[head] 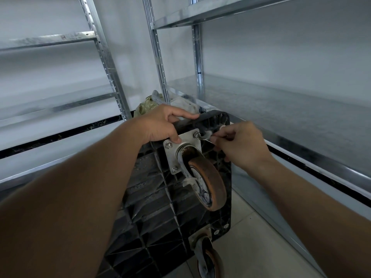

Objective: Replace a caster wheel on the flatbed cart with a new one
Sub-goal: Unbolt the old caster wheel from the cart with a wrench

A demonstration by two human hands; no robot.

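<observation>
Caster wheel (206, 183): brown and worn, it is hanging from a steel mounting plate (180, 149) that is sitting near the top corner of the cart.
Flatbed cart (152, 207): it is standing on its side, its black ribbed underside facing the camera, between the metal shelves (261, 109).
Left hand (162, 125): it is gripping the top edge of the cart, fingers curling over the rim, thumb pressing just above the mounting plate.
Right hand (239, 143): its fingers are closing around a small metal wrench (205, 138), just right of the mounting plate.
Wrench: its head is sitting on the upper right bolt (195, 135) of the mounting plate.
Second caster (208, 257): it is sitting at the lower corner of the cart, below the mounting plate.
Floor (247, 237): pale tiles are lying under the cart.
</observation>
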